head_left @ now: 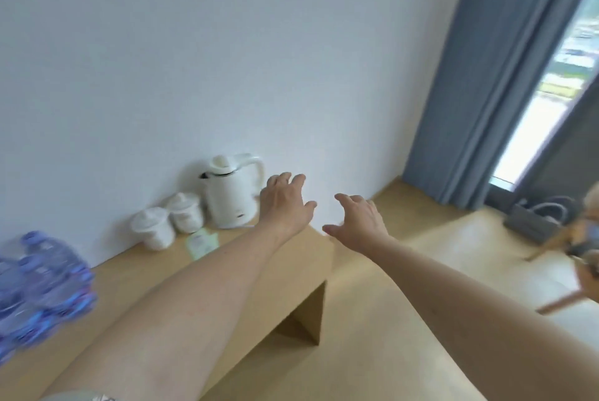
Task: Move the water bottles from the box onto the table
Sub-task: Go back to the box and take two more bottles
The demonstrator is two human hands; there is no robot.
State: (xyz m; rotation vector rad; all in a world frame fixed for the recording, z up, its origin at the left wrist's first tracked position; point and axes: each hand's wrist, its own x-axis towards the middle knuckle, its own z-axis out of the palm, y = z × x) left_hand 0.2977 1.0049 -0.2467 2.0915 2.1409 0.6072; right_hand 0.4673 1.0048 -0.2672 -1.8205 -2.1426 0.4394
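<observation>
Reaching forward with both bare arms stretched out, I hold my left hand (285,203) above the far end of the light wooden table (136,271), fingers spread and gripping nothing. Beside it, my right hand (358,222) hovers past the table's edge, its fingers likewise loose and empty. Blurred clear plastic water bottles with blue labels (39,287) stand on the table at my far left, well apart from both hands.

Along the desk's (136,274) back edge by the wall stand a white kettle (230,191), two lidded cups (168,222) and a small card (202,242), crowding that strip. Blurred water bottles (39,284) fill the left end. The front edge and right corner lie bare (both arms reach over them).
</observation>
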